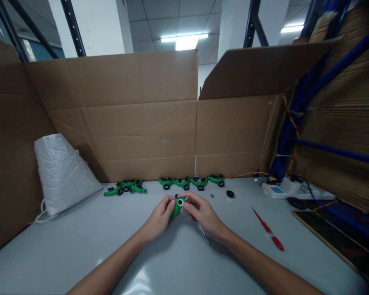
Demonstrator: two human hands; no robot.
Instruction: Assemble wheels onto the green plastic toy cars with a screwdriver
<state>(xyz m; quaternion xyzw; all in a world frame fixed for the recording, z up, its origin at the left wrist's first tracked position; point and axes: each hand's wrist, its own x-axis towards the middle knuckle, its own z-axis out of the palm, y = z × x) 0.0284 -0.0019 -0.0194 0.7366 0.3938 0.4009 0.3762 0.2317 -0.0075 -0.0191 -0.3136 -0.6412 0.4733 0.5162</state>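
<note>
Green plastic fittings with black rings: seven along cardboard wall, one in hand. One red-handled screwdriver. One white woven sack.

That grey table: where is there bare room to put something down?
Free: the grey table between the white sack and the left hand; also the near edge beside the red screwdriver. Crowded: the back, along the green parts, small black rings and power strip.

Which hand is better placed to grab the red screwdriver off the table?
Right, probably. The red screwdriver lies on the table to the right of the right hand. The left hand grips the green fitting and would have to cross over.
</note>
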